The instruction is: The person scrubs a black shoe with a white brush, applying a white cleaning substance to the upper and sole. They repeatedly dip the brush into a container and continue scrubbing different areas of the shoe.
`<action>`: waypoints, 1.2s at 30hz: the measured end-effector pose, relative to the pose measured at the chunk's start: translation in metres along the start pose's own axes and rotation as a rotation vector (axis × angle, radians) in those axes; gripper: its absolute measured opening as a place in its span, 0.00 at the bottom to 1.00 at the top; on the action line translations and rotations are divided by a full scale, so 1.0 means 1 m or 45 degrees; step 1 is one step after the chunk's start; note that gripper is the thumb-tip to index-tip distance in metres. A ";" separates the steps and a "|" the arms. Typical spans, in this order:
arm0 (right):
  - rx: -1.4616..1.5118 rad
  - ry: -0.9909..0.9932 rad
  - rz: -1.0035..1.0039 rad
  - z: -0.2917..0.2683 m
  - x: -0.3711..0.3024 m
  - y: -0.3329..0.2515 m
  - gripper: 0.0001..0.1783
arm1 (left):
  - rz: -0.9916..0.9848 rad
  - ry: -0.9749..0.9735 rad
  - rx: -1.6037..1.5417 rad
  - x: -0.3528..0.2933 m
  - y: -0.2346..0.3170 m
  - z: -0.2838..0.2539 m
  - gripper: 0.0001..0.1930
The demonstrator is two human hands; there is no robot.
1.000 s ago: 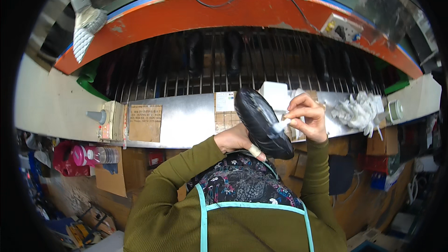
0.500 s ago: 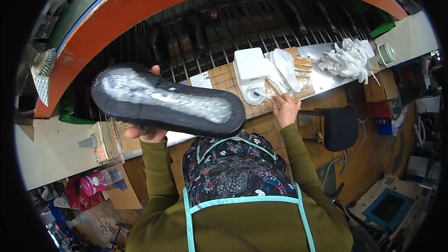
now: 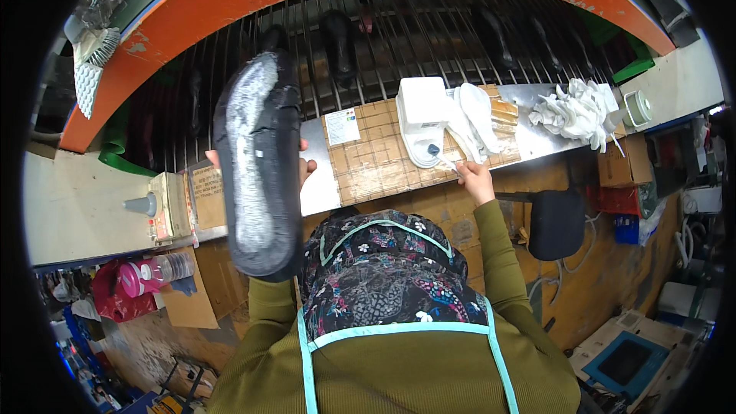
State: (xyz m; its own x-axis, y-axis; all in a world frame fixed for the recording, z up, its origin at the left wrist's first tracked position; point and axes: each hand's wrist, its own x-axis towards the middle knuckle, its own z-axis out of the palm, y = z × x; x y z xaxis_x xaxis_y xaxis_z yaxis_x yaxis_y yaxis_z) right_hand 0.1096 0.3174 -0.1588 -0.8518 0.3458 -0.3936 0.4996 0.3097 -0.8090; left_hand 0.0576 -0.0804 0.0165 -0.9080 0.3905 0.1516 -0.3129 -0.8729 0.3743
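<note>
on my feed the left hand (image 3: 306,170) grasps the black shoe (image 3: 257,161), sole toward me, long axis running near to far; well to its right, the right hand (image 3: 476,179) pinches a brush (image 3: 435,150) at the desk's (image 3: 92,192) white container (image 3: 422,101).

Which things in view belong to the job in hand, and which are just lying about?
Apparently in use:
black shoe with a whitish-smeared underside, in the left hand
slim pale-handled applicator, in the right hand
white plastic container, at the applicator's tip

Seemingly just lying about:
crumpled white cloth-like bundle
grey plastic cone
clear plastic bottle
</note>
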 end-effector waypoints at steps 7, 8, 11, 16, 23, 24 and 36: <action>0.478 -0.022 -0.303 0.012 -0.028 -0.070 0.07 | -0.002 0.556 0.711 0.017 -0.039 -0.018 0.46; 0.405 0.127 -0.621 0.011 -0.038 -0.095 0.07 | 0.020 0.389 0.678 0.021 -0.044 -0.018 0.44; -0.066 0.562 -1.176 -0.006 -0.078 -0.168 0.08 | -0.070 0.179 0.687 0.035 -0.050 -0.007 0.42; 0.260 0.415 -1.288 0.004 -0.131 -0.232 0.09 | 0.141 0.038 0.833 0.044 -0.056 0.030 0.48; 0.383 0.281 -1.320 0.029 -0.126 -0.247 0.08 | 0.284 -0.041 1.043 0.034 -0.051 0.037 0.50; 0.389 0.282 -1.325 0.030 -0.124 -0.250 0.08 | 0.285 -0.036 1.083 0.033 -0.049 0.036 0.51; 0.343 0.332 -1.487 0.032 -0.092 -0.305 0.07 | 0.399 -0.041 1.340 0.022 -0.034 0.031 0.54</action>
State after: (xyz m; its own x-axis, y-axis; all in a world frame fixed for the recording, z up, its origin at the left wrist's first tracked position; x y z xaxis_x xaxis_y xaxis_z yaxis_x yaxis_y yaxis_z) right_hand 0.0303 0.1628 0.1106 -0.6936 0.1600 0.7024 -0.6174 0.3702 -0.6941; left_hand 0.0572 -0.0334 0.0359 -0.8931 0.2159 0.3947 0.3388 -0.2546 0.9058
